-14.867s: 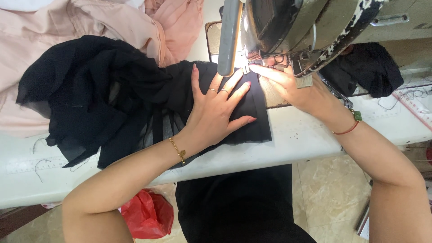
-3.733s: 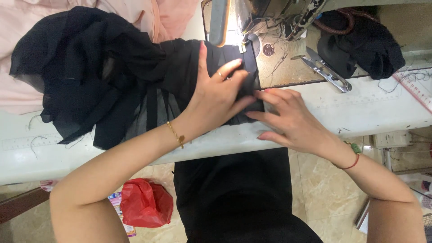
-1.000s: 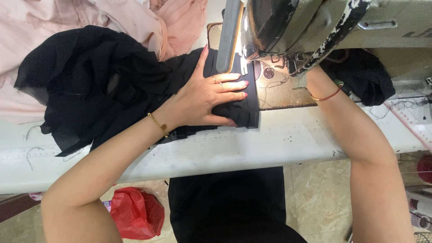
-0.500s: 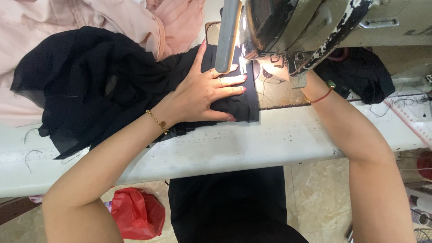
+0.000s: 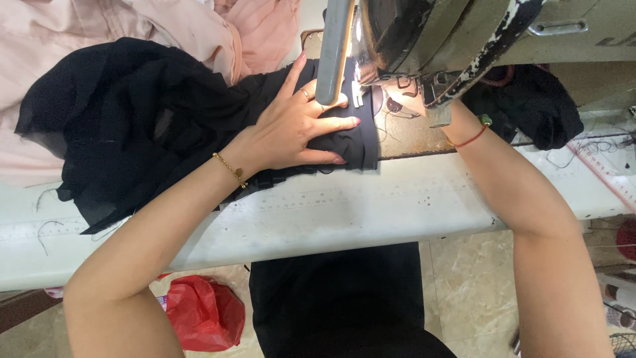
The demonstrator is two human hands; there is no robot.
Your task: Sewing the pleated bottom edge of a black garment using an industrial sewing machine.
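- Across the white desk [image 5: 371, 212], largest of all, spreads the black fabric [image 5: 132, 126], heaped at the left over pale pink cloth [image 5: 99, 33], its pleated end running right, under the sewing machine [image 5: 450, 33].
- Next in size, the sewing machine head hangs over the fabric's folded end, and a grey lamp bar [image 5: 333, 53] crosses in front of it.
- On the folded end lies the left hand [image 5: 298, 126], open and flat, fingers spread towards the needle area, pressing the cloth down and gripping nothing.
- Behind the machine head goes the right hand [image 5: 397, 89]: only the wrist, with its red cord bracelet [image 5: 472, 138], shows clearly, so I cannot tell how far open it is or what it holds.
- Compared with half a second ago, the left hand has hardly shifted, and the right wrist sits slightly further in under the head; my judgement is that the seam is being fed steadily.
- Against the view from some seconds back, the right hand has left the near edge of the fabric, where it lay flat, and gone up to the needle side.
- Smallest, a red bag [image 5: 205, 311] lies on the floor below.
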